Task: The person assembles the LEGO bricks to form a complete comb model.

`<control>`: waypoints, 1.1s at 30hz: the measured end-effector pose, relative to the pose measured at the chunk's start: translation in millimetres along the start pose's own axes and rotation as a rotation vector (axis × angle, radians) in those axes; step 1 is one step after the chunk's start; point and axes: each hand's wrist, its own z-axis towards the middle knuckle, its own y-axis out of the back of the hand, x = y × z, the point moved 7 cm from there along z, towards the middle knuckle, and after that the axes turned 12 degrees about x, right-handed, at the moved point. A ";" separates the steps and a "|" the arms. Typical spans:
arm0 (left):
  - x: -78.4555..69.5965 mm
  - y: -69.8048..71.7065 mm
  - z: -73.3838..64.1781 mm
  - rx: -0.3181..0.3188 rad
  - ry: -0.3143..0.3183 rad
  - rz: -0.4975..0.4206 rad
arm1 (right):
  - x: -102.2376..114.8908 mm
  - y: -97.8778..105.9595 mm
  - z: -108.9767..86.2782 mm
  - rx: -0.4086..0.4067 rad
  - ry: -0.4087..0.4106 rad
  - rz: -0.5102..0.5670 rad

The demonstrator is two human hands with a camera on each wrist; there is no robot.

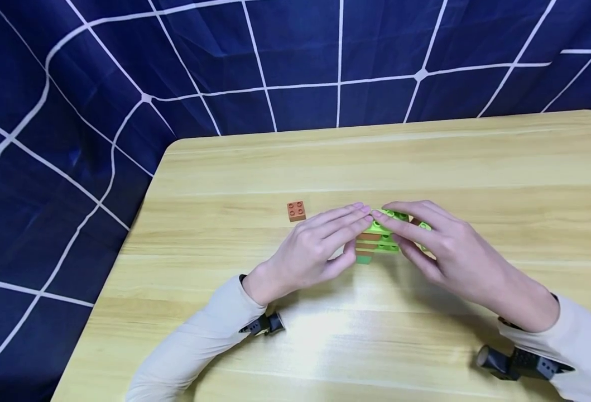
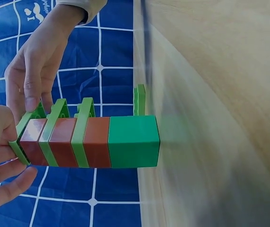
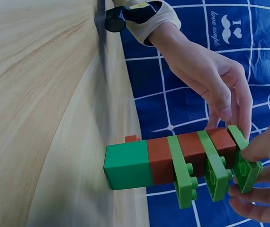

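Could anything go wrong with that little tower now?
Possibly. The tower stands on one dark green block, while its lime plates stick out to one side, so it could tip if pushed there. The top plate also overhangs; pressing its free end, where the right hand is, might pry it loose.

A tall tower of brown, dark green and lime green plastic blocks (image 3: 190, 151) stands on the pale wooden table (image 1: 200, 184). The left hand (image 1: 320, 243) and right hand (image 1: 443, 245) block its top. Lime green flat plates (image 3: 184, 184) poke out to the right, with thin gaps between. There's room to reach the tower from the near side, low between the hands. A small square orange-brown plastic block (image 1: 296, 211) is in the way, far left.
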 end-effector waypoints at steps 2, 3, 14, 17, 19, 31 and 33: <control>0.3 0.1 -0.5 0.000 0.004 0.003 | 0.1 -0.1 0.5 0.004 -0.001 0.004; 0.4 0.1 -0.9 0.000 0.007 0.004 | 0.1 -0.2 1.0 0.005 0.000 0.005; -0.4 3.2 -1.7 -0.015 0.022 -0.006 | 1.1 -1.0 1.5 -0.015 -0.006 0.015; -1.3 3.3 -1.4 -0.014 0.025 -0.003 | 0.9 -1.1 0.3 -0.025 -0.022 0.032; -1.8 2.7 -0.9 -0.018 0.027 -0.009 | 0.5 -1.3 -0.5 -0.038 -0.040 0.050; -5.5 2.9 4.5 -0.031 0.016 -0.039 | 2.6 2.5 -7.7 -0.104 -0.056 0.100; -6.1 3.1 4.8 -0.027 0.015 -0.045 | 3.3 3.6 -7.6 -0.098 -0.054 0.105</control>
